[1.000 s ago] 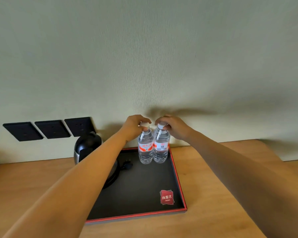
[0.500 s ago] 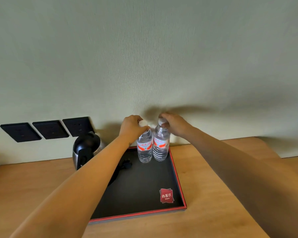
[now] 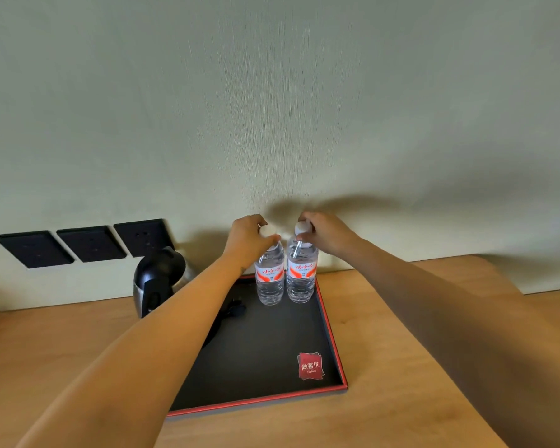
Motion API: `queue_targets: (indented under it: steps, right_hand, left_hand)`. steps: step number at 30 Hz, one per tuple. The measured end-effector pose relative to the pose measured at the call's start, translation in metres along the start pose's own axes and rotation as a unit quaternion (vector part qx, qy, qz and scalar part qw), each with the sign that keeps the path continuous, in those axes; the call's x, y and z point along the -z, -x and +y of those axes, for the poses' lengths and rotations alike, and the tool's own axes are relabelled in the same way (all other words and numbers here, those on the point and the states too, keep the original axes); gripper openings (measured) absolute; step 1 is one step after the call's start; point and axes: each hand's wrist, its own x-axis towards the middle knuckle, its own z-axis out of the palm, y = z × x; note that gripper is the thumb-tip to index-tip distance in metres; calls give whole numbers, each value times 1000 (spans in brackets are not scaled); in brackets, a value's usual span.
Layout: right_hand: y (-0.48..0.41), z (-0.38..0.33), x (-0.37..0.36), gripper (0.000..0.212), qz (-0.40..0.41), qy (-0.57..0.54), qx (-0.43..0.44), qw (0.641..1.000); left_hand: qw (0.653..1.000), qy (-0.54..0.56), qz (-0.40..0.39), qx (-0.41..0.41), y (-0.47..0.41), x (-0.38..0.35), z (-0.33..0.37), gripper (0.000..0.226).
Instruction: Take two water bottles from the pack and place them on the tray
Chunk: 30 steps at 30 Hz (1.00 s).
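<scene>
Two clear water bottles with white caps and red-and-white labels stand upright side by side at the far right corner of a black tray with a red rim (image 3: pixel 332 347). My left hand (image 3: pixel 248 240) grips the neck of the left bottle (image 3: pixel 269 279). My right hand (image 3: pixel 327 232) holds the cap and neck of the right bottle (image 3: pixel 301 276). The two bottles nearly touch each other. No pack of bottles is in view.
A black and steel electric kettle (image 3: pixel 157 279) stands at the tray's far left, partly behind my left forearm. Three black wall sockets (image 3: pixel 88 242) sit on the pale wall. A red logo card (image 3: pixel 310 366) lies on the tray's near right. The wooden desk (image 3: pixel 385 367) surrounds the tray.
Both hands have slid slightly up toward the caps, so more of each bottle shows. The bottles have stayed in the same spot on the tray.
</scene>
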Motion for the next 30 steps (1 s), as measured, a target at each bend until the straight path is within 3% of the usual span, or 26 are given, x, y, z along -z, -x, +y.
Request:
queue_targets:
  steps: [11,24,30]
  right_hand:
    - [0,1,2,28,37,3,-17,999]
    - [4,-2,0,32,22,-18,-18,999]
    - [21,-17,6,57,0,-21,-48,999]
  left_hand:
    - [1000,-7,-7,-23,-7,-4,8,34]
    - [1000,14,-21,0,-4,-6,5,38]
    - [999,-8,-49,6,5,4,13,54]
